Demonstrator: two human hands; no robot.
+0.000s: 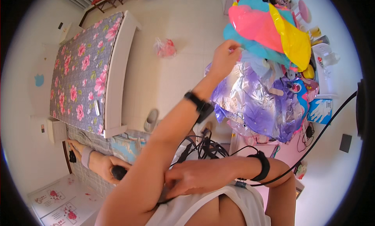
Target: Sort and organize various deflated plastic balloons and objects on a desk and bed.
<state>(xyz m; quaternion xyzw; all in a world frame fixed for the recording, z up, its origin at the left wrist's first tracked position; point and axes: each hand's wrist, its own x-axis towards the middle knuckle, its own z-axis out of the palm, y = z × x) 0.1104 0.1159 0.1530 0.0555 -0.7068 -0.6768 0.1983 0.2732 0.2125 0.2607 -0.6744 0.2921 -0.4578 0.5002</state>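
My left hand (225, 57) reaches out to the left edge of a pile of deflated foil balloons, its fingers curled beside a teal part (252, 46). A small pink bit shows at the fingertips; whether they grip it is unclear. Across the pile's top lie a coral-pink piece (257, 28) and a yellow piece (296, 41). Nearer me spreads a crinkled purple and silver foil balloon (252, 103). My right hand (187, 180) is bent in against my left upper arm, close to my white top (202, 205). Its fingers are curled and partly hidden.
A pink desk (288, 151) bears the pile and a blue glove box (320, 111). Black cables (208, 147) hang before me. Left stands a table with a floral cloth (82, 70); beyond it, a plastic bag (165, 48) lies on the floor. Another person (102, 166) lies at lower left.
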